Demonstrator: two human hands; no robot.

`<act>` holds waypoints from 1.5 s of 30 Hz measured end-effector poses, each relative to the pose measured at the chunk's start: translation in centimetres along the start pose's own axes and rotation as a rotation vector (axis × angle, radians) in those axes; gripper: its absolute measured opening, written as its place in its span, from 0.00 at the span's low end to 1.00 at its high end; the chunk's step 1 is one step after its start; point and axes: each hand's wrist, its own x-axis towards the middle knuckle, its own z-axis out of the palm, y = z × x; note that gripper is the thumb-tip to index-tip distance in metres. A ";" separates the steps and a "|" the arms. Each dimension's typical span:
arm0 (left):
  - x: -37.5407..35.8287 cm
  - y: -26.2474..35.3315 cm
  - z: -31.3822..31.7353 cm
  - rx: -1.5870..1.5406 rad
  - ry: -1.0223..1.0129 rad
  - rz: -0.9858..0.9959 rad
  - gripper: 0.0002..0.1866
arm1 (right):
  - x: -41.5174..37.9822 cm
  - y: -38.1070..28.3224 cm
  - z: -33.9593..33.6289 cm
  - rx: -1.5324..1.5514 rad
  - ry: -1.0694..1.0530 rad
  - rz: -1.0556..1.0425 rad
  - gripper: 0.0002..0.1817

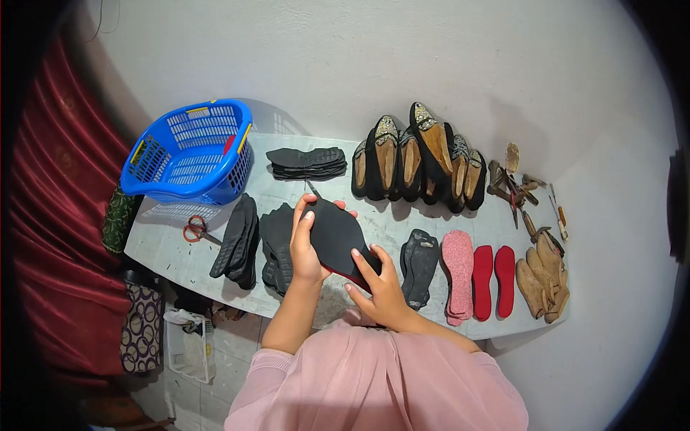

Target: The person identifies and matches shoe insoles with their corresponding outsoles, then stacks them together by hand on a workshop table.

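A black shoe sole (pixel 332 233) with a red lower edge is held up over the front of the table, its smooth black face towards me. My left hand (pixel 307 244) grips its left side, thumb on top and fingertips showing past the far edge. At the lower right end, my right hand (pixel 381 291) holds the sole with fingers on its face. Partly hidden behind the left wrist lies a pile of black treaded soles (pixel 277 241). A thin pointed tool (pixel 313 189) lies just beyond the sole.
A blue basket (pixel 190 190), scissors (pixel 195 228) and stacked black soles (pixel 237 244) are on the left. Several embellished shoes (pixel 431 147) line the back. Pink insoles (pixel 458 269), red insoles (pixel 505 280), wooden shoe lasts (pixel 544 276) and hand tools (pixel 514 197) lie right.
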 end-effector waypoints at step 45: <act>-4.5 -0.6 -4.9 0.272 -0.149 -0.288 0.32 | -3.6 5.4 -1.6 1.233 -0.808 0.489 0.24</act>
